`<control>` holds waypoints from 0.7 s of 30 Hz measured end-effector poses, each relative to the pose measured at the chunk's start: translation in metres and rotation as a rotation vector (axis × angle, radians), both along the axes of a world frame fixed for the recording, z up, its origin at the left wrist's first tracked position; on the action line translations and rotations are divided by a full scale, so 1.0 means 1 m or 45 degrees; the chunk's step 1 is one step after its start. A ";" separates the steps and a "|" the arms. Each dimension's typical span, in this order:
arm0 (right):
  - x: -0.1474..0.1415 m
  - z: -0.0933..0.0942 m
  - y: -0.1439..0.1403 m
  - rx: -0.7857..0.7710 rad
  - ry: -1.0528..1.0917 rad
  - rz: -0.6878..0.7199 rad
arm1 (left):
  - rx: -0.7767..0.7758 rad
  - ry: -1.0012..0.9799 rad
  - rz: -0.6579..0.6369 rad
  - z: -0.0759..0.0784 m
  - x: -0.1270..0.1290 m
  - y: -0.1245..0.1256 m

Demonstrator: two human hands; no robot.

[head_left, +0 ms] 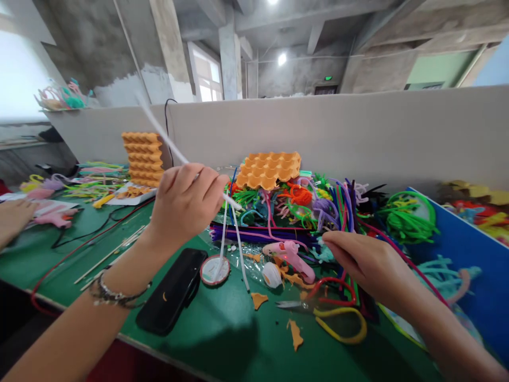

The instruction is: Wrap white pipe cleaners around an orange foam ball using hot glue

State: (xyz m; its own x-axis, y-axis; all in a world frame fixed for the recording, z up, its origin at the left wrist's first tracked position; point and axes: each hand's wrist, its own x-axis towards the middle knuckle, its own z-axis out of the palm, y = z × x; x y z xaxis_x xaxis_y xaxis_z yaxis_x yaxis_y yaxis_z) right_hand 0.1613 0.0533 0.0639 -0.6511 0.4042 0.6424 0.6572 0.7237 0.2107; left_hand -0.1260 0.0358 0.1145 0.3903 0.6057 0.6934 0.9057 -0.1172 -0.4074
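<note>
Left hand [185,204] raised over the green table [222,329], fingers pinched on white pipe cleaners [230,233], right hand [363,262] loosely curled, holding nothing, beside the pink glue gun [290,257], bare table at the near edge, pipe cleaner heap [318,207] against the partition wall [358,132], blue bin [469,265] holding teal pieces.

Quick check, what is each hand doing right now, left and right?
Left hand: closed, raised above the table, pinching white pipe cleaners.
Right hand: fingers reaching into the pile of pipe cleaners; whether it grips one cannot be told.
</note>
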 end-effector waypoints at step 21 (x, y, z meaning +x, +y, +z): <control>-0.042 -0.003 -0.037 -0.090 0.133 0.426 | -1.719 -0.712 -1.182 -0.027 0.051 -0.015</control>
